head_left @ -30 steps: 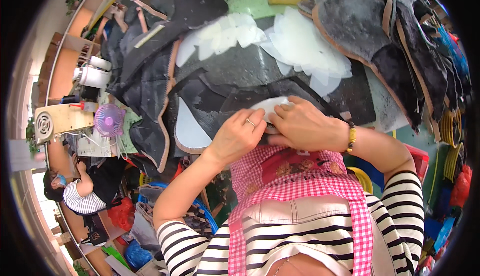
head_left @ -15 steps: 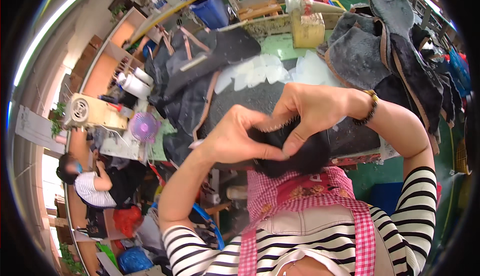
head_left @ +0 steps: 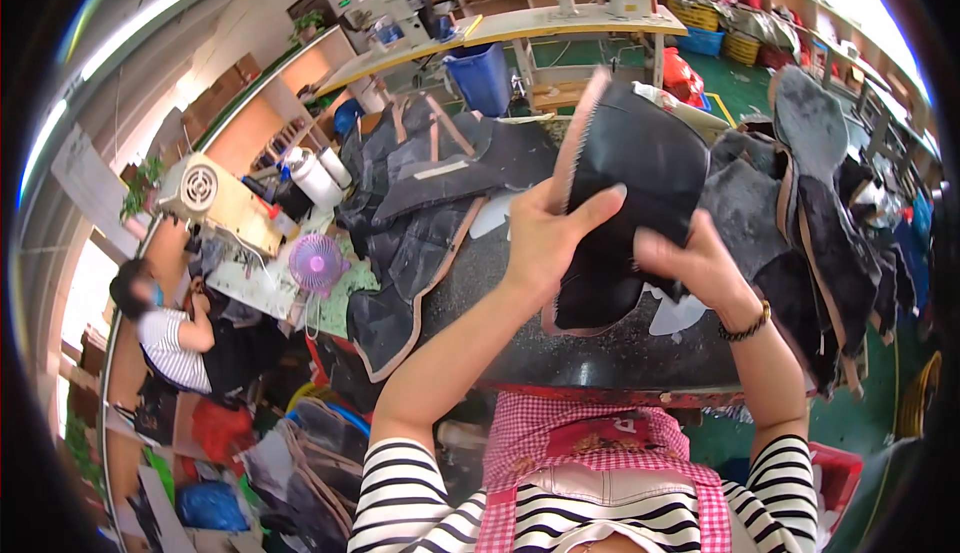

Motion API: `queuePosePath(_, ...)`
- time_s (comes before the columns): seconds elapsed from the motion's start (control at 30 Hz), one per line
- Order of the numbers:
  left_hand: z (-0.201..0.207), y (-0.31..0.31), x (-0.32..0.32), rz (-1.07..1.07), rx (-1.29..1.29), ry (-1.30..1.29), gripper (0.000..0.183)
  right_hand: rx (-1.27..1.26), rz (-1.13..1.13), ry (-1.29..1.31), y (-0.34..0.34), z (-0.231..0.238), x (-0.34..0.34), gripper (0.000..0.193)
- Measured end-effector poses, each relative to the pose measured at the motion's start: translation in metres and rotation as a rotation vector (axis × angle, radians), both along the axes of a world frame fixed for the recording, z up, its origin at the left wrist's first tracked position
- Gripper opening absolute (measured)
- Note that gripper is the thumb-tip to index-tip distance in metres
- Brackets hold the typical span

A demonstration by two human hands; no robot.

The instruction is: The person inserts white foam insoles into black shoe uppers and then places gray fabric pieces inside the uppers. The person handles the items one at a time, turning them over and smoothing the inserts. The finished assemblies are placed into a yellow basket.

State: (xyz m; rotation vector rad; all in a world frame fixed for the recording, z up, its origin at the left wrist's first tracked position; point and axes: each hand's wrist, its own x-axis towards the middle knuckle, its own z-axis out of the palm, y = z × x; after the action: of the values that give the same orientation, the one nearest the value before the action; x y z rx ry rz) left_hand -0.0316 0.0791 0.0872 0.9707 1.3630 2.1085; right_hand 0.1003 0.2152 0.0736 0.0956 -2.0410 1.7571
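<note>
Black piece (head_left: pixel 640 153) up from its low spot near the apron half a second ago, now spread open and tilted tall in front of the worktop's (head_left: pixel 475 293) middle. Hands, then nearly together, have drawn apart to either side of it. View has tipped up as well; more of the far room shows.

Left hand (head_left: pixel 560 238): clamped on the piece at its left edge, thumb across the dark face, fingers mostly hidden behind. A tan strip (head_left: pixel 583 138) with a toothed border runs up that edge. Right hand (head_left: pixel 692 261): at the lower right of the piece, blurred; cannot tell whether it grips or only touches. Nor can I tell whether the lower end of the piece meets the worktop.

Pale sheet (head_left: pixel 678 313) lies below the right hand, toward the worktop's near edge. Dark panels (head_left: pixel 415 243) with tan edging heaped along the left edge, reaching the far left corner. Grey fleecy pieces (head_left: pixel 745 193) piled at the right edge. Beyond the left edge, a purple fan (head_left: pixel 317 263); farther left, a seated co-worker (head_left: pixel 175 343) in stripes. Blue bin (head_left: pixel 480 78) past the far edge.
</note>
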Motion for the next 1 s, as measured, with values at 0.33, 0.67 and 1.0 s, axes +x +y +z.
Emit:
queuePosePath(0.33, -0.147, -0.041, -0.260, 0.799, -1.129, 1.561, 0.045, -0.152, -0.178, -0.029, 0.049, 0.053, 0.083, 0.051)
queuePosePath(0.67, -0.127, -0.085, -0.104, 0.583, -0.568, 1.521, 0.018, -0.027, -0.081, -0.193, 0.056, 0.083, 0.094, 0.069)
queuePosePath(1.0, -0.150, -0.176, -0.024, 0.634, -0.874, 0.800, 0.043, 0.278, 0.954, -0.673, 0.018, 0.037, -0.035, 0.044)
